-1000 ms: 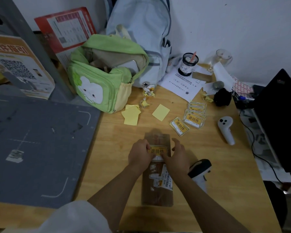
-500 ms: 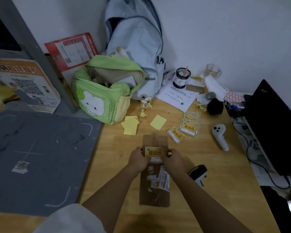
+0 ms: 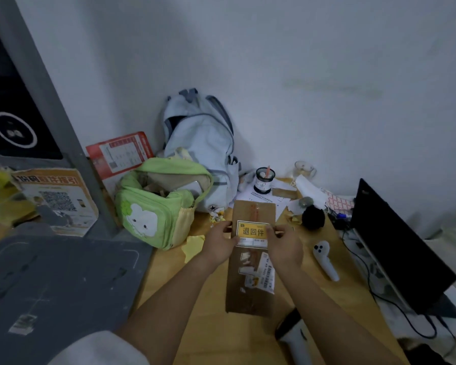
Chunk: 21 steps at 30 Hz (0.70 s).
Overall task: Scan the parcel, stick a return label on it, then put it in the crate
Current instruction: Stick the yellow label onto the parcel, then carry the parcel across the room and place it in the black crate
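A flat brown parcel (image 3: 250,293) is held tilted above the wooden desk (image 3: 203,325), its far end raised toward the wall. A yellow return label (image 3: 252,231) with black characters is stuck across its upper half, and a white barcode label (image 3: 266,272) sits lower down. My left hand (image 3: 221,243) grips the parcel's left edge beside the yellow label. My right hand (image 3: 284,246) grips the right edge at the same height. A black and white handheld scanner (image 3: 292,331) lies on the desk near my right forearm. No crate is in view.
A green bag (image 3: 158,206) and a pale blue backpack (image 3: 203,143) stand at the back left. A grey mat (image 3: 50,285) lies left of the desk. A white controller (image 3: 325,262), a black laptop (image 3: 398,246) and cables are on the right. A pen cup (image 3: 264,180) stands behind the parcel.
Both hands went from pressing the yellow label flat to gripping the parcel's sides. The parcel has risen off the desk and now hides the spare labels. The view has tilted upward.
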Each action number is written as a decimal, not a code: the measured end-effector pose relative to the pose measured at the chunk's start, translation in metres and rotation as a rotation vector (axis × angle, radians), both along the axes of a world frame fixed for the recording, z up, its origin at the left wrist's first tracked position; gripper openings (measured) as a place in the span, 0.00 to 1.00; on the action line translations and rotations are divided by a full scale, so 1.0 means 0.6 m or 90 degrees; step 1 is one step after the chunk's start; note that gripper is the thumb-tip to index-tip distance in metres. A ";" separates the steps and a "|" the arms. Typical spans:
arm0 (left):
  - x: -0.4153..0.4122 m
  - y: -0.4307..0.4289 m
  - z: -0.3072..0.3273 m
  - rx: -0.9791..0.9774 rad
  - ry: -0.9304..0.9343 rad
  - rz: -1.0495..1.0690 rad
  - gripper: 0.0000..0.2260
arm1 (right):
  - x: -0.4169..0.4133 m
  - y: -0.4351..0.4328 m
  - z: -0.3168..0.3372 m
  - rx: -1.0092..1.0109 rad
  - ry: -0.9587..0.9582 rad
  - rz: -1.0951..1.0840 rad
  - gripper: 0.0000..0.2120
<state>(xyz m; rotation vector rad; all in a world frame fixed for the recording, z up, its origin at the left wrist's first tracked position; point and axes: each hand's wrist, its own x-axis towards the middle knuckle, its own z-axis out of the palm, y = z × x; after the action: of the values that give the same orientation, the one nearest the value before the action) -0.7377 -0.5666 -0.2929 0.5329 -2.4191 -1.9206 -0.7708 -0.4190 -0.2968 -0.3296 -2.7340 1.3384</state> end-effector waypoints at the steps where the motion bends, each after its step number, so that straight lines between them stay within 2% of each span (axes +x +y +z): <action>1: -0.003 0.004 0.016 0.000 0.015 -0.008 0.16 | -0.006 0.005 0.016 0.002 0.005 -0.007 0.16; 4: -0.013 0.016 0.061 -0.002 0.049 -0.025 0.15 | -0.024 0.023 0.058 -0.007 0.028 -0.008 0.18; 10: -0.040 0.052 0.154 -0.014 0.118 -0.083 0.19 | -0.044 0.067 0.138 -0.048 0.118 -0.013 0.16; 15: -0.065 0.086 0.208 -0.061 0.159 -0.110 0.15 | -0.053 0.100 0.200 -0.050 0.173 -0.018 0.13; 21: -0.080 0.121 0.263 -0.064 0.196 -0.129 0.16 | -0.040 0.142 0.270 -0.078 0.212 -0.038 0.13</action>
<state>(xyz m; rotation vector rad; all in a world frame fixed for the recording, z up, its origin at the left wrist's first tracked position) -0.7857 -0.4940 -0.1353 -0.0128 -2.4237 -1.7761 -0.7951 -0.3340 -0.1349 -0.1751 -2.3601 1.4049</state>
